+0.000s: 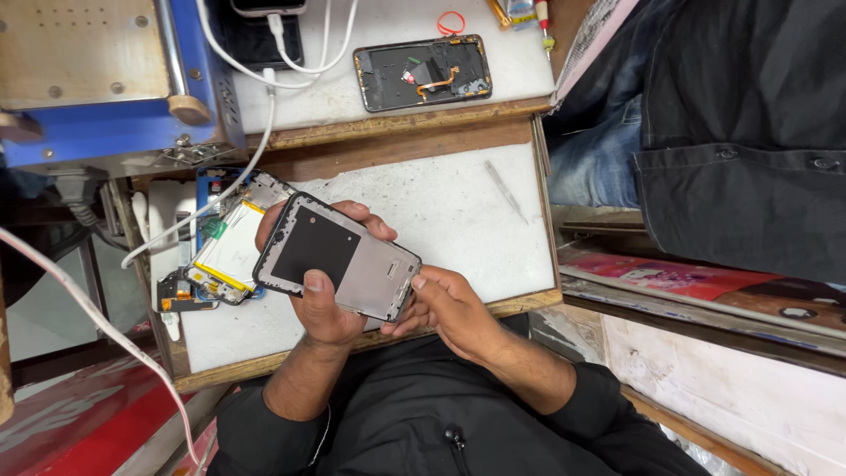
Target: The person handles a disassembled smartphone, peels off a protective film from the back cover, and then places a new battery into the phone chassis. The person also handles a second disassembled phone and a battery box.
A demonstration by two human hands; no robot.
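A white cable (106,330) is trailing across the far left, well to the left of the left hand (324,304). Just beside that hand, on its left, an opened phone body (231,251) with a pale battery and yellow edging is lying on the white work surface (441,220), partly tucked under the part being held. The left hand is gripping a phone frame (339,257), a grey plate with a dark square patch and a black rim; the thumb is pressing on its upper face near the lower edge, and the fingers are wrapping around from beneath, their tips showing above the far edge. The frame is being held tilted, above the work surface and just in front of the person's chest. The right hand (449,308) is closing on the frame's right short end, its thumb tip touching that edge and its curled fingers sitting beneath the corner. Beyond the right hand, a thin pale tool (506,191) is lying on the work surface, well apart from it. Farther away, above both hands, a second opened phone (423,72) with an orange flex strip is resting on the upper bench. To the right of the right hand, another person in jeans (595,150) is sitting.
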